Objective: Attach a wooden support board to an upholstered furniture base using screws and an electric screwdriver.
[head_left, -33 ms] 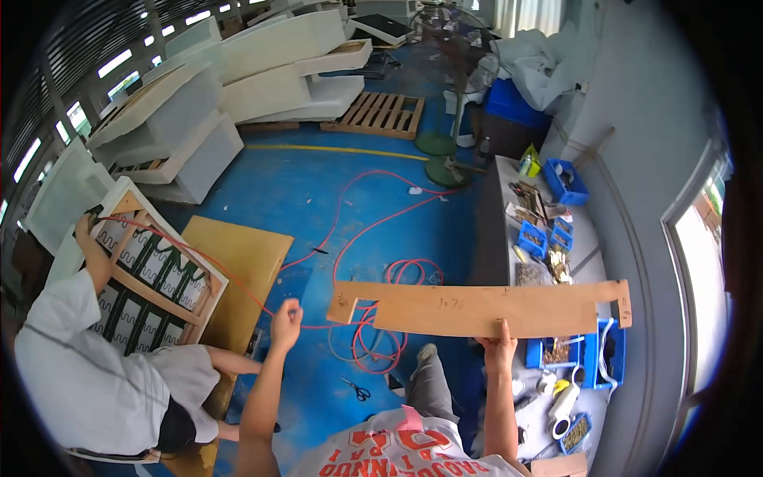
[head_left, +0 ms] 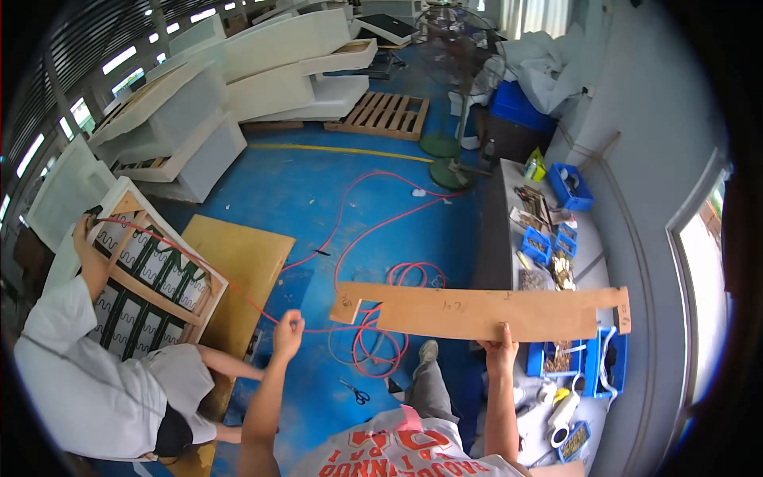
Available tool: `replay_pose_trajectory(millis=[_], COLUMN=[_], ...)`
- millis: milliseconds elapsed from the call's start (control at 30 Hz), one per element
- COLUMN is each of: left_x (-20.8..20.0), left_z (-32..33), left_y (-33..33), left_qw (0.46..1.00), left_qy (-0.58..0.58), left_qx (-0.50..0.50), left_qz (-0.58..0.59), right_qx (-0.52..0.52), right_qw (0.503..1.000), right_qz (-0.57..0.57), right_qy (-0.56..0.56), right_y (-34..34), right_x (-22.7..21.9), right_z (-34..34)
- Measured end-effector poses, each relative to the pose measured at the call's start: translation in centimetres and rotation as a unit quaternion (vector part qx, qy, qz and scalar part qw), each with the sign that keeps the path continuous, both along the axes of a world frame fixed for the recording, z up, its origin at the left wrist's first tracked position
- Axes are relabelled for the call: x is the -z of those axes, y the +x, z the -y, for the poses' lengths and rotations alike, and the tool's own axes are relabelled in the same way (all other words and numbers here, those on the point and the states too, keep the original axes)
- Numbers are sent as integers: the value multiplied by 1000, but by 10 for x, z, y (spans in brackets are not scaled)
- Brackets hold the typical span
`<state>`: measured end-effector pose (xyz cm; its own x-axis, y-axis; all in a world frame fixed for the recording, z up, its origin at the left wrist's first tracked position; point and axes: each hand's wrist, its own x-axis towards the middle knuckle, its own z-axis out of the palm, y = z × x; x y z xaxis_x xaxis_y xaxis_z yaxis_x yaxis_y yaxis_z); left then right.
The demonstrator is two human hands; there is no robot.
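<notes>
At far left, a sofa frame [head_left: 151, 296] with zigzag springs is being worked on by another person [head_left: 87, 381], by whom a tool [head_left: 94, 213] on a red hose [head_left: 246, 299] is gripped. A yellow-brown board [head_left: 258, 242] is laid beside the frame. Next, the left hand [head_left: 287, 340] is raised above the blue floor [head_left: 310, 433], its fingers curled in; whether anything is held by them, or the hose touched, cannot be told. Dark-handled scissors [head_left: 360, 396] are left open on the floor. Above the hose coils, a long cardboard strip [head_left: 477, 312], notched near both ends, is held level, its right part seen across the bench [head_left: 513, 181]. Its lower edge is pinched by the right hand [head_left: 499, 354], thumb on top, other fingers tucked underneath. A blue bin [head_left: 579, 197] is set at the bench's far right corner; white rolls [head_left: 559, 436] are strewn toward its near end.
</notes>
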<state>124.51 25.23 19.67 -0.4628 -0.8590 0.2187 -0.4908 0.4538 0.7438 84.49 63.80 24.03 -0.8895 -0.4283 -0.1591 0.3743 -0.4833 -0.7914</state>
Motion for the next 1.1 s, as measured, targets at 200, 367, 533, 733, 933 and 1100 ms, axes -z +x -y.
replay_pose_trajectory(millis=[200,367,533,733,933,1100], left_x=[91,95,75,79,121,166], left_z=[-12,39,146,265,383,528], left_y=[-81,-174,-228,-247,-288,-374], left_qw=[935,944,965,915,871,903], left_qy=[318,291,10,121,426,325], left_qx=[-103,-152,-252,-385,-244,-209], left_qz=[-120,-42,75,9,0,186], right_qx=[-42,-97,-210,-317,-324,-268], right_qw=[995,989,970,936,938,950], right_qz=[85,112,126,154,111,99], right_qy=[-7,7,-8,-29,42,129], right_y=[-132,-210,-272,-311,-364,-414], right_x=[53,31,14,18,44,72], right_z=[70,157,266,438,614,768])
